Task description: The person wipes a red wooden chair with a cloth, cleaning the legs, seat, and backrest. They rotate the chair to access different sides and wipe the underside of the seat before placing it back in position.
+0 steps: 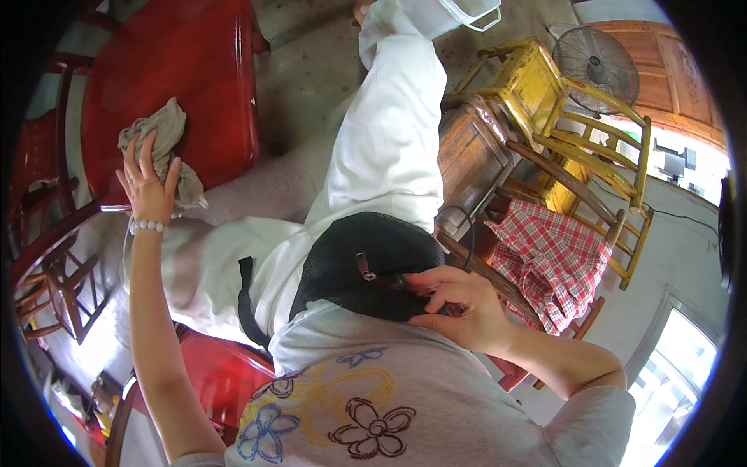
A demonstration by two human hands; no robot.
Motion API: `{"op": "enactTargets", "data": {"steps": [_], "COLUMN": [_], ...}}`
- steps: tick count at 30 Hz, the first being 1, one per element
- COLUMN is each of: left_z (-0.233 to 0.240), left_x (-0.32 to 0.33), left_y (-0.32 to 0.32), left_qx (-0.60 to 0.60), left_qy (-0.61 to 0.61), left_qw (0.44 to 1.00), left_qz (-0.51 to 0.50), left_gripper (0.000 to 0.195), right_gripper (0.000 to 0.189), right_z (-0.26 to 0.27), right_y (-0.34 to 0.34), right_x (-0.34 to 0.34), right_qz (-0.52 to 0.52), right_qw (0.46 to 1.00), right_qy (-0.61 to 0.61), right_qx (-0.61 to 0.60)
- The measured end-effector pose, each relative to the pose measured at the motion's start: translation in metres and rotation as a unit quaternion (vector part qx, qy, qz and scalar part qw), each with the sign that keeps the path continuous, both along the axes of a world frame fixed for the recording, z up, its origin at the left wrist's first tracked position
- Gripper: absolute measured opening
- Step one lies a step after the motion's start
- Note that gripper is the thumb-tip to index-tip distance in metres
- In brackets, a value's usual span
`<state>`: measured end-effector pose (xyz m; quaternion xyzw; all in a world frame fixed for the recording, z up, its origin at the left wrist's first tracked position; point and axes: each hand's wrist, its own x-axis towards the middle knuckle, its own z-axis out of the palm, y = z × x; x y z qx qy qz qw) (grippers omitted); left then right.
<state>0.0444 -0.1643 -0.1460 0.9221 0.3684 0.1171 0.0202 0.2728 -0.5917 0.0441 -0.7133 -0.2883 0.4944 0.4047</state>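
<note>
My left hand (147, 181) lies on a crumpled grey cloth (163, 125) with its fingers spread over the folds and the thumb at the side. The cloth rests on a glossy red tabletop (192, 70), and one end hangs past the near edge. A black mesh waist bag (350, 251) sits in my lap with a metal zip pull (366, 267) on its face. At its right side my right hand (461, 303) is curled, fingertips pinched on the bag near a small dark part. What lies inside those fingers is mostly hidden.
To my right stand a brown wooden chair (467, 157), yellow wooden chairs (525, 87) and a red plaid cloth (554, 257) over a chair. A floor fan (595, 64) is behind them. A white bucket (449, 14) stands by my foot. Dark red chairs (41, 152) line the left.
</note>
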Motion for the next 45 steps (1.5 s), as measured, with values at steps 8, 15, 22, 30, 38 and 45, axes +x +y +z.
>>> {"op": "enactTargets", "data": {"steps": [8, 15, 22, 30, 38, 45], "left_z": [-0.003, -0.006, -0.007, 0.025, 0.024, -0.012], "left_x": [-0.003, -0.002, -0.007, 0.014, -0.032, -0.061], "left_y": [0.002, 0.003, 0.000, -0.019, -0.001, 0.089], "left_qx": [0.001, 0.011, 0.013, -0.013, 0.011, 0.063], "left_qy": [0.008, 0.005, -0.009, -0.029, 0.003, 0.000], "left_qw": [1.000, 1.000, 1.000, 0.998, 0.987, 0.972], "left_qz": [0.012, 0.003, 0.007, 0.046, 0.163, 0.226], "left_gripper": [0.063, 0.064, 0.061, 0.063, 0.063, 0.065], "right_gripper": [0.018, 0.021, 0.014, 0.044, 0.095, 0.088], "right_z": [0.004, 0.000, -0.006, -0.066, -0.143, -0.173], "right_y": [-0.010, -0.021, 0.021, 0.222, 0.397, 0.507], "right_x": [0.007, 0.030, 0.076, 0.036, -0.128, -0.166], "right_qz": [0.081, 0.132, 0.160, 0.271, 0.380, 0.391], "right_qw": [0.995, 0.989, 0.967, 0.835, 0.765, 0.729], "right_qy": [-0.049, -0.073, -0.184, -0.374, -0.403, -0.433], "right_qx": [0.039, 0.006, 0.070, 0.301, 0.328, 0.358]}}
